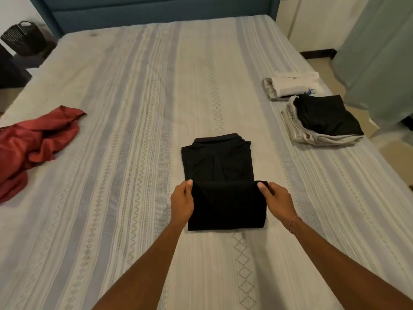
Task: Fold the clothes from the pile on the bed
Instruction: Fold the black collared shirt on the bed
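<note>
So on the striped bed [134,108]: one half-folded black collared shirt [220,166], one crumpled red garment [33,142], two stacks of folded clothes [321,121], and two hands [182,201]. One black basket [24,38] sits beside the bed.

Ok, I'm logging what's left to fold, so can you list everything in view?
black shirt: one, black, centre of the bed, lower part being folded up
red garment: one, red, crumpled at the bed's left edge
near stack: one, black piece on grey ones, folded, right side of the bed
far stack: one, white and grey, folded, behind the near stack
bed: one, grey-and-cream striped cover, blue headboard
basket: one, dark, far left beside the bed
curtain: one, pale green, right
left hand: pinches the fold's left corner
right hand: pinches the right corner
</note>
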Motion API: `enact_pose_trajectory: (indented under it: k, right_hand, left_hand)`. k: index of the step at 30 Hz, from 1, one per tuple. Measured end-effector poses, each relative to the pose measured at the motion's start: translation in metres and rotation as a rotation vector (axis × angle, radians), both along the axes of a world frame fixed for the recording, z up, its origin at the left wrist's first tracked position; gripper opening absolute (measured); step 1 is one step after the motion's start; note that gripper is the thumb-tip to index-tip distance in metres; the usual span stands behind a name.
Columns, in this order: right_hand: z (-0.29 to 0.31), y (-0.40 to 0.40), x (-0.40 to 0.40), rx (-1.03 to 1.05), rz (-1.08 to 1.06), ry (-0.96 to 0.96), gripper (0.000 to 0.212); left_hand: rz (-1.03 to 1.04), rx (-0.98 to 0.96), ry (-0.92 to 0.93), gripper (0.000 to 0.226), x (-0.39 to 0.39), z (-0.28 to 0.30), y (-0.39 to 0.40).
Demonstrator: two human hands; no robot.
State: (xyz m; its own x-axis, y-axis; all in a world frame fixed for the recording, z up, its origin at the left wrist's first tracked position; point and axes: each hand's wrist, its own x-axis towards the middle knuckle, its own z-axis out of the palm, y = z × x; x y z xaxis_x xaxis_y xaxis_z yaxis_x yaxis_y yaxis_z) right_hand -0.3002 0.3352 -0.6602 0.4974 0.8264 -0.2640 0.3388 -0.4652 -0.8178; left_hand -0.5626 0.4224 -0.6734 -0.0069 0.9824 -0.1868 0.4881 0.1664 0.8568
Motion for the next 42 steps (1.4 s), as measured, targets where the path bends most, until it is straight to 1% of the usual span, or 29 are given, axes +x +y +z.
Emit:
enact_pose_trajectory:
  k: [2, 4, 7, 10, 12, 14, 16, 18, 19, 20, 21, 22, 23, 24, 25, 26, 27, 29, 30, 32, 36, 38, 39, 41, 42]
  right_hand:
    - [-0.016, 0.019, 0.001, -0.004, -0.025, -0.003, 0.051]
    - [-0.029, 0.038, 0.001, 0.006, -0.05, -0.028, 0.052]
    - [-0.052, 0.059, 0.004, -0.008, -0.06, -0.07, 0.046]
    - [-0.072, 0.073, 0.006, -0.018, -0.078, -0.101, 0.041]
    - [-0.087, 0.081, 0.007, -0.021, -0.085, -0.124, 0.042]
    - [-0.098, 0.085, 0.007, -0.035, -0.085, -0.158, 0.043]
    - [-0.102, 0.089, 0.008, -0.071, -0.08, -0.194, 0.044]
    - [-0.103, 0.092, 0.007, -0.114, -0.058, -0.24, 0.046]
    - [-0.103, 0.092, 0.006, -0.118, -0.053, -0.276, 0.045]
    - [-0.102, 0.09, 0.005, -0.103, -0.059, -0.344, 0.041]
    - [-0.102, 0.087, 0.003, -0.07, -0.07, -0.451, 0.034]
    - [-0.101, 0.084, -0.002, -0.024, -0.075, -0.568, 0.029]
    - [-0.099, 0.08, -0.01, 0.033, -0.062, -0.664, 0.03]
    - [-0.099, 0.075, -0.019, 0.096, -0.011, -0.726, 0.035]
    - [-0.1, 0.07, -0.029, 0.141, 0.086, -0.759, 0.041]
    - [-0.102, 0.066, -0.038, 0.148, 0.206, -0.766, 0.047]
    - [-0.106, 0.062, -0.044, 0.11, 0.323, -0.761, 0.052]
    - [-0.118, 0.058, -0.045, -0.01, 0.464, -0.757, 0.058]
    - [-0.123, 0.058, -0.041, -0.066, 0.483, -0.759, 0.06]
    - [-0.128, 0.058, -0.036, -0.138, 0.476, -0.769, 0.064]
    - [-0.124, 0.054, -0.036, -0.191, 0.451, -0.717, 0.072]
    - [-0.118, 0.042, -0.034, -0.201, 0.468, -0.681, 0.084]
    - [-0.114, 0.031, -0.031, -0.187, 0.528, -0.67, 0.093]
    - [-0.104, 0.003, -0.024, -0.155, 0.722, -0.679, 0.11]
    - [-0.103, -0.012, -0.02, -0.159, 0.805, -0.684, 0.113]
  left_hand:
    - [0.104, -0.057, -0.091, 0.036, 0.008, -0.012, 0.011]
    - [0.205, -0.128, -0.159, 0.036, 0.015, -0.024, 0.024]
    - [0.328, -0.211, -0.203, 0.041, 0.022, -0.045, 0.044]
    - [0.406, -0.25, -0.22, 0.038, 0.026, -0.058, 0.053]
    - [0.436, -0.251, -0.194, 0.042, 0.03, -0.066, 0.059]
    - [0.452, -0.245, -0.121, 0.049, 0.032, -0.073, 0.062]
    - [0.44, -0.21, -0.042, 0.05, 0.031, -0.078, 0.065]
    - [0.322, -0.109, 0.1, 0.053, 0.028, -0.08, 0.067]
    - [0.248, -0.063, 0.206, 0.053, 0.026, -0.08, 0.067]
    - [0.201, -0.015, 0.329, 0.05, 0.026, -0.078, 0.067]
    - [0.173, 0.032, 0.454, 0.045, 0.027, -0.076, 0.065]
    - [0.145, 0.11, 0.546, 0.041, 0.029, -0.074, 0.063]
    - [0.082, 0.226, 0.61, 0.042, 0.033, -0.072, 0.058]
    - [-0.035, 0.352, 0.661, 0.044, 0.038, -0.071, 0.052]
    - [-0.192, 0.462, 0.695, 0.046, 0.043, -0.075, 0.044]
    - [-0.349, 0.497, 0.716, 0.048, 0.046, -0.081, 0.036]
    - [-0.465, 0.468, 0.736, 0.052, 0.046, -0.087, 0.03]
    - [-0.566, 0.341, 0.766, 0.06, 0.039, -0.1, 0.023]
    - [-0.581, 0.305, 0.779, 0.063, 0.033, -0.105, 0.024]
    - [-0.584, 0.292, 0.803, 0.068, 0.021, -0.112, 0.026]
    - [-0.513, 0.175, 0.794, 0.083, 0.014, -0.105, 0.028]
    - [-0.534, 0.144, 0.785, 0.092, 0.01, -0.099, 0.022]
    - [-0.591, 0.156, 0.784, 0.097, 0.006, -0.095, 0.015]
    - [-0.807, 0.234, 0.785, 0.109, -0.01, -0.087, -0.006]
    - [-0.912, 0.268, 0.801, 0.113, -0.02, -0.086, -0.017]
